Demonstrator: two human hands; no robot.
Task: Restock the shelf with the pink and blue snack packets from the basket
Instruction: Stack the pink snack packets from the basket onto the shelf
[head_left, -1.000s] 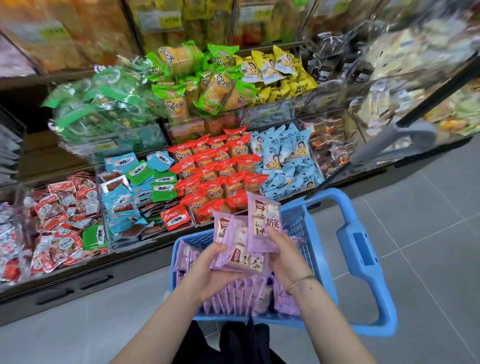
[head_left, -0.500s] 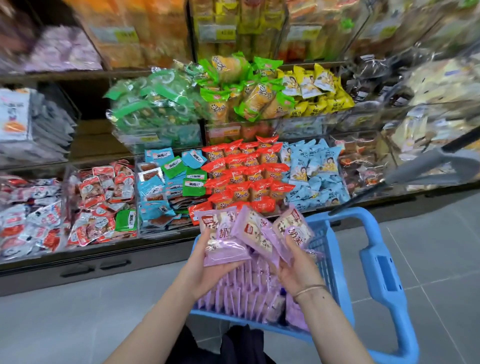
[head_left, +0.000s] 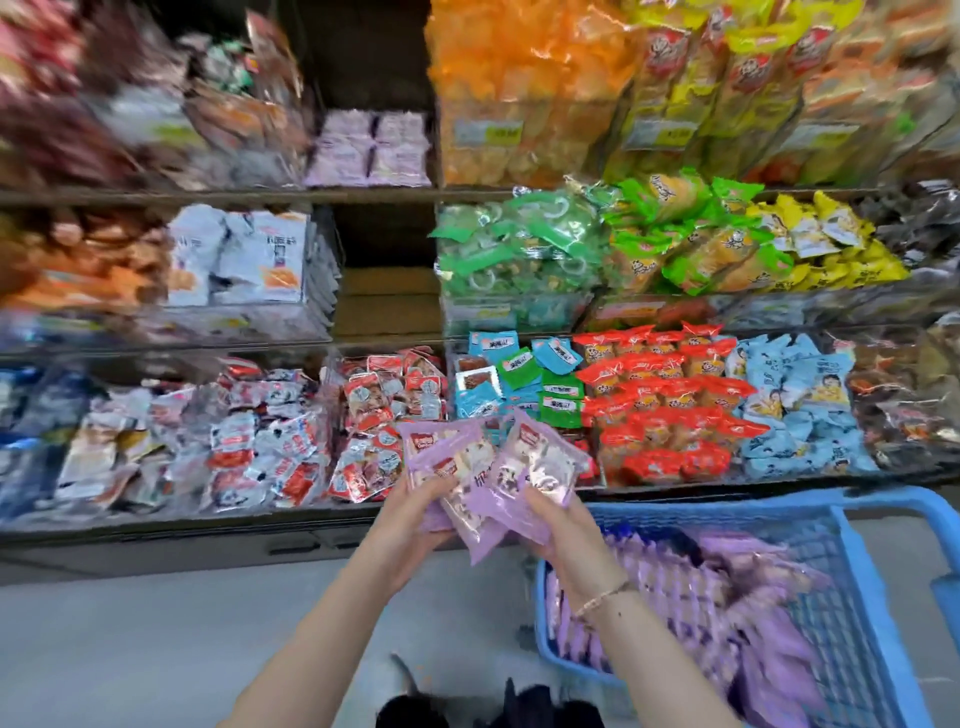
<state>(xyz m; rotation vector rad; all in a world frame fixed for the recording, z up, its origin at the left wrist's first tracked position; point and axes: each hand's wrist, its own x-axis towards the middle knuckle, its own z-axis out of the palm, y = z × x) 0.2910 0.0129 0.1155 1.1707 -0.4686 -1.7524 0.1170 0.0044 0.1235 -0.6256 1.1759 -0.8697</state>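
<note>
Both my hands hold a fanned bunch of pink-purple snack packets (head_left: 488, 467) in front of the lowest shelf. My left hand (head_left: 410, 525) grips the left side of the bunch from below. My right hand (head_left: 561, 525) grips its right side. The blue basket (head_left: 852, 530) stands at the lower right with many more pink-purple packets (head_left: 691, 597) stacked inside. High on the shelf, a compartment holds matching pink-purple packets (head_left: 371, 148) under a dark gap. Light blue snack packets (head_left: 800, 405) lie on the lowest shelf at the right.
The shelves are packed: red packets (head_left: 665, 400), green bags (head_left: 514, 249), yellow packets (head_left: 821, 239), orange bags (head_left: 519, 78) above, white and red packets (head_left: 260, 447) at the left. An empty wooden bay (head_left: 387, 291) sits in the middle shelf. Grey floor lies below.
The view has swung up and left, so the basket now lies to the right and the upper shelf shows. My hands carried the bunch of packets out of the basket toward the shelf.
</note>
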